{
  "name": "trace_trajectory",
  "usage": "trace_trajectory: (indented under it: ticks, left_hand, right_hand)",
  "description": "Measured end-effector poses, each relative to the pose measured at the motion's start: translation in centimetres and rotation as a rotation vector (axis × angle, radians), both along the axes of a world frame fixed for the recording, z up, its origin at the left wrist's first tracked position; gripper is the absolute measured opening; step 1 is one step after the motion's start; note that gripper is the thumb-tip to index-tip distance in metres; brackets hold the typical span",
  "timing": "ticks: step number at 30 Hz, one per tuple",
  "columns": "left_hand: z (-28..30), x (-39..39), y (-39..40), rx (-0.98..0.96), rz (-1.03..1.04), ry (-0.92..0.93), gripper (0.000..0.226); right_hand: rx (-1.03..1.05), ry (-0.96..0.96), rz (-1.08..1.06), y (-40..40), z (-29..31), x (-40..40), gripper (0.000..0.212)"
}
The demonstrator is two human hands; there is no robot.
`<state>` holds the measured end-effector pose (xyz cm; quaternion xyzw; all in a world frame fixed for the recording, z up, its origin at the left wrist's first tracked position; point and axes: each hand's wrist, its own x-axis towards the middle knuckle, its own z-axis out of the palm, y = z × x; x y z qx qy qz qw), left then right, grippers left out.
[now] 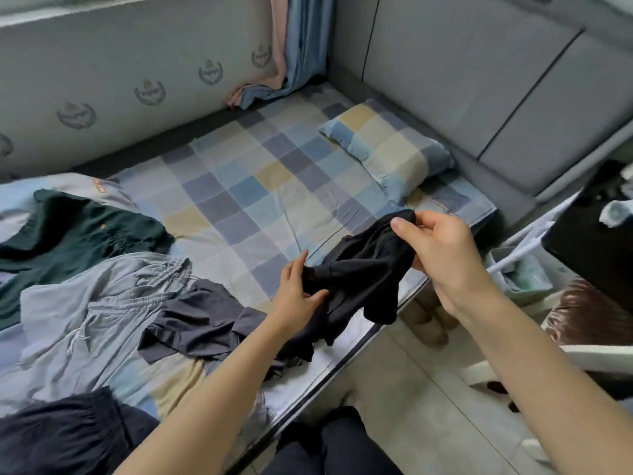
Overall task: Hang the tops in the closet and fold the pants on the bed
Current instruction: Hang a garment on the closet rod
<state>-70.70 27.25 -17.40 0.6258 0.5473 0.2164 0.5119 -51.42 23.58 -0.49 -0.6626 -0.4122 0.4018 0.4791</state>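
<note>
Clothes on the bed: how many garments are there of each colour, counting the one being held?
Black, held by the left hand and right hand: 1
Dark green: 1
Light grey-blue: 1
Dark grey: 1
Dark navy, at the near edge: 1
Total: 5

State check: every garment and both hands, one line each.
Black garment: bunched, lifted over bed edge, held by both hands.
Left hand: grips its lower part.
Right hand: pinches its top.
Light blue drawstring pants: unfolded on bed.
Dark green top: lying crumpled.
Dark grey garment: crumpled.
</note>
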Motion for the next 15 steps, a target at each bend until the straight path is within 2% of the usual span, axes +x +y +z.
trace_trajectory:
  ticks: [1, 4, 5, 7, 9, 11, 15]
  left_hand:
    - [0.5, 0.4, 0.3, 0.044, -0.027, 0.032, 0.066]
    - [2.6, 2.2, 0.8, 0.199, -0.165, 0.134, 0.019]
    - [3.6, 3.2, 0.8, 0.231, -0.191, 0.127, 0.015]
    - [5.8, 4.4, 0.6, 0.173, -0.155, 0.055, 0.028]
    - [8.6, 5.9, 0.1, 0.092, -0.117, -0.068, 0.023]
    - [11.6, 7.9, -1.0, 0.095, -0.121, -0.158, 0.022]
    - [16.9, 12.7, -4.0, 0.071, -0.169, -0.267, 0.021]
  right_hand:
    - [0.036, -0.004, -0.004, -0.5, 0.8, 0.3, 0.014]
    - [0.143, -0.038, -0.040, -2.5, 3.3, 2.0, 0.010]
    - [0.177, -0.046, -0.088, -3.4, 4.2, 3.2, 0.009]
    - [0.228, -0.021, -0.222, -4.7, 5.3, 5.9, 0.006]
    - [0.240, 0.031, -0.392, -6.3, 5.2, 9.5, 0.007]
    - [0.202, 0.060, -0.516, -8.1, 4.3, 12.8, 0.012]
    - [0.060, 0.096, -0.564, -10.9, 1.5, 15.9, 0.026]
